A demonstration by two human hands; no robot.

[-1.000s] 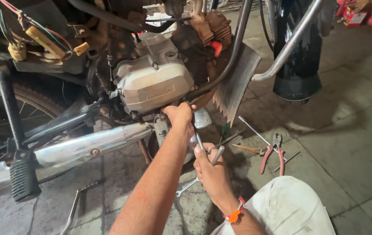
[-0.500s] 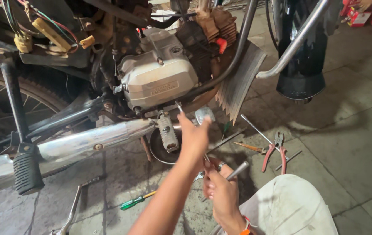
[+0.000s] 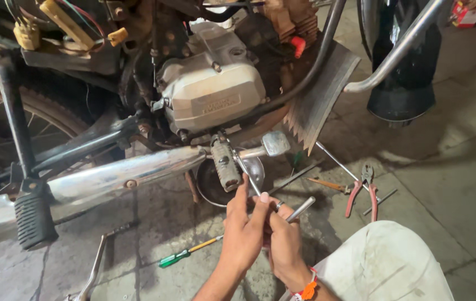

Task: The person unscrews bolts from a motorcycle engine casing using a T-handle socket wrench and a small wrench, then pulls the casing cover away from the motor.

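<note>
The person is crouching beside a motorcycle and holding both hands close together just below the ribbed grey metal footpeg. The left hand is pinching a thin, straight silver metal rod, which is slanting up toward the underside of the silver cast-metal engine cover. The right hand is closing around a short silver tubular tool whose end is poking out to the right. Both grips look clenched, though the fingers are hiding how the rod and the tube meet. Judging by this, the person appears to be fitting or adjusting the tool in hand rather than turning anything on the engine. Any move upward would call for threading the rod tip past the footpeg and the chrome exhaust pipe. A dark round pan is sitting beneath; a green-handled screwdriver and red-handled pliers are lying on the concrete nearby.
</note>
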